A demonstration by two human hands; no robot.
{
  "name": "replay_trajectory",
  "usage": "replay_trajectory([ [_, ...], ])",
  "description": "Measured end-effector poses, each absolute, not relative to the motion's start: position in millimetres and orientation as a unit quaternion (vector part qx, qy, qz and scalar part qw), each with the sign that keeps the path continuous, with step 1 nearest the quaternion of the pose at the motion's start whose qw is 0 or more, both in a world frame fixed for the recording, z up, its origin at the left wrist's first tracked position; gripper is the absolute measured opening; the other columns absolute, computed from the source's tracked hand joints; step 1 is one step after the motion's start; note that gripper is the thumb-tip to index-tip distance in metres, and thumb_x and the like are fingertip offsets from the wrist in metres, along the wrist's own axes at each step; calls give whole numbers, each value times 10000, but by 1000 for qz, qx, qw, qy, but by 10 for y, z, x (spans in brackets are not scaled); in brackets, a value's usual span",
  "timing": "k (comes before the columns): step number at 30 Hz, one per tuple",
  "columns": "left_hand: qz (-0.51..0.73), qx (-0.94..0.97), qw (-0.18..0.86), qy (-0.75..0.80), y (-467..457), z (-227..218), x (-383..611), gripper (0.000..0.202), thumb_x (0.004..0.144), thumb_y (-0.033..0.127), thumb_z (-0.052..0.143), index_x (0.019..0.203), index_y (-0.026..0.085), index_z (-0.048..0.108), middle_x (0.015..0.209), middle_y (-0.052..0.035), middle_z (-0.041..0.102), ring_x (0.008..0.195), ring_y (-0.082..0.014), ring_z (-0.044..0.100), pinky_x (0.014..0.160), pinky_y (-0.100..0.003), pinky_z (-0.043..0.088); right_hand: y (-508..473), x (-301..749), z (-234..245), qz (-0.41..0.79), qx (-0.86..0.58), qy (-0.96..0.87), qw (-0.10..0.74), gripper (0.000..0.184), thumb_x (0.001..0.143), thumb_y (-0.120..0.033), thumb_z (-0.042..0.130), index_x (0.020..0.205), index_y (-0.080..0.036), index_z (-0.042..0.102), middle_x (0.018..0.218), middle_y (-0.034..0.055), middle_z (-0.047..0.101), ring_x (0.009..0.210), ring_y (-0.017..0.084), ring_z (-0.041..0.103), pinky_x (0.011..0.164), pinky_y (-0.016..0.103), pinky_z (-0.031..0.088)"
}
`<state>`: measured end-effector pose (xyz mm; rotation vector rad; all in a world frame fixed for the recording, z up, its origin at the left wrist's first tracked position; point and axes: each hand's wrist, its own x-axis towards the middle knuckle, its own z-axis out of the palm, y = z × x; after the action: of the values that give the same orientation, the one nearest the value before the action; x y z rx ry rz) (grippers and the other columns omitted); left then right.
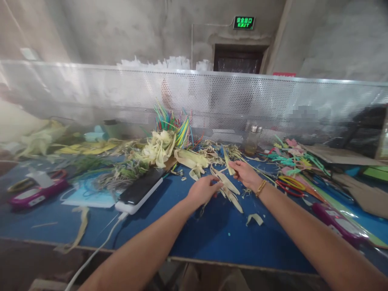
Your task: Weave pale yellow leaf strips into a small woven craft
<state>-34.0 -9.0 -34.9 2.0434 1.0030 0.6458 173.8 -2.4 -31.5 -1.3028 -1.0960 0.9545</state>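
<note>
My right hand (246,174), with a gold bracelet at the wrist, pinches an upright pale green strip of corn husk (226,158) between thumb and fingers. To its left, my left hand (203,190) is closed, thumb against fingers, on dry cream husk strips (232,198) that fan out toward the right over the blue table (209,242). Its fingertips partly cover where the strips meet. A small curled husk scrap (255,219) lies below my right hand. Just beyond my hands lie a broad husk piece (192,159) and a heap of shredded husk (214,151).
A phone (141,186) rests on a white power bank with a cable at left. Purple power strips (39,194) lie on both sides. Colourful pipe cleaners (174,125), a glass bottle (252,139) and scissors (289,186) are farther back, before a perforated metal screen (130,93).
</note>
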Motion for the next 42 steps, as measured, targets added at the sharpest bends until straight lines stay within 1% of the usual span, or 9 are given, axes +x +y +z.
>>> replay_trajectory([
  [3, 256, 831, 191, 455, -93, -234, -428, 506, 727, 672, 492, 940, 264, 702, 763, -55, 668, 733, -208, 608, 652, -270, 389, -176, 1749, -354, 314, -599, -496, 544, 410, 651, -578, 652, 658, -182, 543, 485, -70, 412, 416, 71, 342, 418, 219, 292],
  [6, 343, 815, 139, 446, -122, -100, -395, 546, 706, 702, 491, 936, 251, 696, 881, -76, 658, 832, -238, 606, 720, -302, 401, -288, 1696, -303, 188, -629, -565, 499, 383, 733, -546, 568, 659, -172, 609, 521, -31, 499, 470, 97, 402, 462, 236, 303],
  [13, 441, 607, 567, 339, 12, -40, 48, 406, 570, 487, 749, 708, 162, 549, 571, 8, 548, 513, -107, 509, 515, -236, 371, -432, 1367, -101, 177, -514, -677, 496, 223, 751, -327, 573, 891, -172, 650, 824, 39, 670, 725, 156, 575, 680, 276, 443],
  [16, 474, 546, 646, 245, 77, -86, 103, 421, 503, 342, 812, 747, 167, 517, 645, 13, 586, 548, -101, 543, 542, -231, 421, -419, 1355, -127, 236, -511, -635, 529, 194, 721, -317, 597, 847, -173, 634, 780, 27, 652, 702, 150, 566, 676, 280, 454],
  [23, 485, 545, 643, 232, 144, -269, 26, 449, 502, 222, 803, 858, 169, 534, 701, 5, 635, 609, -113, 586, 604, -245, 470, -386, 1464, -315, 426, -492, -469, 598, 249, 638, -340, 657, 805, -179, 568, 727, 1, 575, 628, 130, 539, 590, 266, 447],
  [30, 525, 564, 584, 255, 156, -364, 96, 241, 561, 196, 714, 739, 155, 556, 609, 27, 577, 542, -96, 520, 541, -222, 414, -405, 1413, -336, 217, -511, -616, 559, 383, 650, -395, 711, 929, -189, 548, 778, 10, 600, 702, 150, 558, 660, 276, 449],
  [33, 527, 575, 568, 264, 140, -336, 92, 243, 568, 228, 723, 727, 155, 555, 589, 31, 563, 530, -90, 493, 529, -217, 390, -407, 1429, -323, 166, -528, -637, 537, 241, 772, -425, 585, 798, -185, 571, 676, -2, 573, 619, 139, 522, 595, 261, 417],
  [36, 519, 578, 578, 251, 108, -312, 86, 286, 564, 244, 728, 792, 156, 580, 660, 14, 603, 570, -101, 516, 558, -225, 400, -416, 1461, -315, 108, -565, -621, 532, 287, 849, -421, 468, 726, -186, 576, 630, -5, 557, 573, 133, 496, 554, 252, 387],
  [42, 518, 593, 547, 284, 103, -317, 79, 237, 571, 229, 679, 780, 156, 594, 643, 16, 596, 549, -99, 493, 531, -218, 364, -494, 1436, -274, -2, -588, -669, 454, 206, 798, -313, 559, 962, -189, 571, 736, 11, 637, 645, 144, 560, 614, 248, 392],
])
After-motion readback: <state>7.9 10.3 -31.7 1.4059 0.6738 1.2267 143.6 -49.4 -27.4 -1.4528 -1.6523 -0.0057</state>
